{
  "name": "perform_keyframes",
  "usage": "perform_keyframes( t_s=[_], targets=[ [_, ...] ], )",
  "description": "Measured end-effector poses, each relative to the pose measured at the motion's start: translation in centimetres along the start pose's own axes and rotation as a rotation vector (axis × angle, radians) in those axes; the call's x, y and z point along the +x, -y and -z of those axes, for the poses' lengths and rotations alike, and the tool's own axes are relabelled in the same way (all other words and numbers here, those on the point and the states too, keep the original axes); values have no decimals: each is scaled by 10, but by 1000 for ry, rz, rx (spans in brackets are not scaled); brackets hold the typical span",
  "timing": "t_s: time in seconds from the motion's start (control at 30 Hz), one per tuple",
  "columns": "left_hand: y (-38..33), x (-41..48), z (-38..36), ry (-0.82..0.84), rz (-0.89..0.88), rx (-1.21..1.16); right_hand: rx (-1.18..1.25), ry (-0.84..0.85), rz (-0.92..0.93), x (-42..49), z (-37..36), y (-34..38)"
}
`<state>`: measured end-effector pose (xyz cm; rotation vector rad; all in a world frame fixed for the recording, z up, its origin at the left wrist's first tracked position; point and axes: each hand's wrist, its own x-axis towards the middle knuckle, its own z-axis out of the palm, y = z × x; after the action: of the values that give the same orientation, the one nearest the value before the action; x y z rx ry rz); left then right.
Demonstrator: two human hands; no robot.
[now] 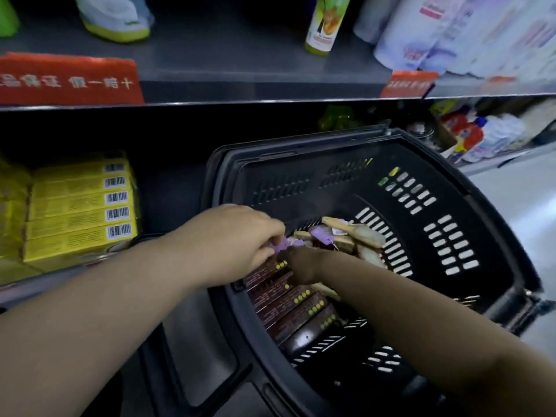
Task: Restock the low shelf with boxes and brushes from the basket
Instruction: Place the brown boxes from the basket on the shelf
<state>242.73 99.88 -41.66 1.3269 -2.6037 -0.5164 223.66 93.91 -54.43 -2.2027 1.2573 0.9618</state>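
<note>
Black slotted basket [451, 206] – dark brown boxes [288, 305], yellow dots – purple tags [322, 234].

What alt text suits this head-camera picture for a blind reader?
A person's left hand pinches a purple tag inside a black basket, the right hand beside it among dark boxes and wooden brushes. Yellow boxes sit stacked on the low shelf.

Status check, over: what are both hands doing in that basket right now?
Left hand pinching a purple tag in the basket. Right hand down among brown boxes and brushes, grip unclear. No obstruction seen.
</note>
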Motion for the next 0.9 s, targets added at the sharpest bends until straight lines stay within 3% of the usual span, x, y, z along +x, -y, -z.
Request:
perform_keyframes(
  t_s=[0.1,0.27,0.5,0.6,0.7,0.8,0.9],
  targets=[
    [8,5,-2,2,17,23,-70,-52,3,41,-8,13],
    [11,9,-6,-26,53,54,-130,-1,145,74,-25,23],
    [4,12,-6,6,114,106,-463,-303,346,31,-24,7],
    [-2,20,0,-142,305,-212,-365,-489,447,-25,5,-10],
    [2,29,12,-297,516,-682,-270,-840,474,-82,20,-26],
    [-3,32,13,-235,639,-1075,-262,-1166,479,-111,23,-26],
    [-21,31,5,-93,738,-1359,-185,-1363,503,-117,28,-15]
  ],
)
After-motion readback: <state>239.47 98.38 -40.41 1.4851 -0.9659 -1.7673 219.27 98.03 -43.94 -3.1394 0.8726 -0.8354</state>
